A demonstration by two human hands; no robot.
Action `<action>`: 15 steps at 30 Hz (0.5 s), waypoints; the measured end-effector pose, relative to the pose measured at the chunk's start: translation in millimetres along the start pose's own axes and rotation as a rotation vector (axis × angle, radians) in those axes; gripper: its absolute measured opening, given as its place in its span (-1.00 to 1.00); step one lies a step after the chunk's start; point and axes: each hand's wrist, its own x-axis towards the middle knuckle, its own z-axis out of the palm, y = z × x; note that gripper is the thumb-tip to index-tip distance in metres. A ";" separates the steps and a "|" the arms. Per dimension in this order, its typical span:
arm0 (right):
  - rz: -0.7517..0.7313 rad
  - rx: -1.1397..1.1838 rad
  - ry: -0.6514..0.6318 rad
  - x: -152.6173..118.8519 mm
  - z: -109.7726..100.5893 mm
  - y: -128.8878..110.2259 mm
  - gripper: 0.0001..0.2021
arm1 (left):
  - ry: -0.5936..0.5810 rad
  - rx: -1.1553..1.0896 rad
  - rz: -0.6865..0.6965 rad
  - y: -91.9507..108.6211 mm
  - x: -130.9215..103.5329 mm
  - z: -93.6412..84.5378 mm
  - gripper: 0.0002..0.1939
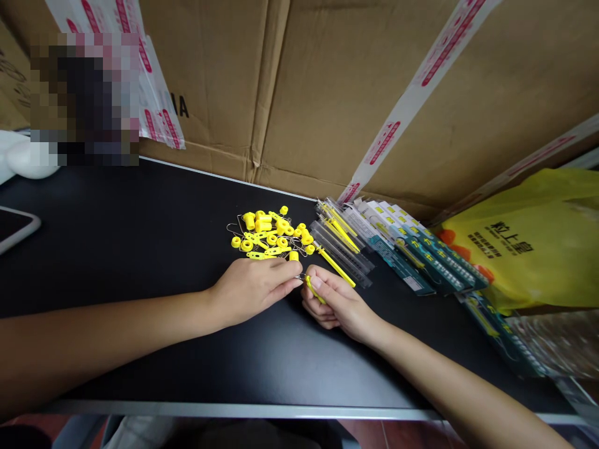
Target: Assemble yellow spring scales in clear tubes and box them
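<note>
Just in front of a pile of small yellow plastic parts [262,222], my two hands meet over the black table [262,362]. My left hand [262,284] pinches a small metal wire piece [302,276] between thumb and fingertips. In my right hand [332,299] is a yellow plastic piece [314,290], gripped by the thumb against curled fingers, and the wire piece reaches it. Several rings, sleeves, flat tabs and bent wires make up the pile. Beyond my right hand lie yellow sticks [339,265] and clear plastic tubes [344,252].
Printed green-and-white packages [407,249] are stacked at the right, beside a yellow bag [533,243]. Clear plastic packaging [556,340] lies below the bag. A large cardboard box [327,93] stands behind the table. A phone-like device [16,227] sits at the left edge.
</note>
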 end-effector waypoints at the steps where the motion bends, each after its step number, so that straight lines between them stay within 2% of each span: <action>1: 0.003 0.000 -0.002 0.0 0.1 -0.3 -0.69 | 0.005 0.000 0.002 0.2 0.0 -0.1 -0.67; 6: 0.026 0.048 -0.025 -0.5 0.8 -4.9 -0.69 | 0.008 -0.035 -0.023 1.2 0.2 0.3 -0.69; 11: 0.120 0.209 -0.124 -0.6 1.2 -9.6 -0.70 | 0.023 -0.046 0.012 2.1 0.7 0.7 -0.69; 15: 0.150 0.265 -0.152 -0.2 1.2 -10.1 -0.71 | 0.016 -0.049 0.006 2.6 1.8 0.4 -0.68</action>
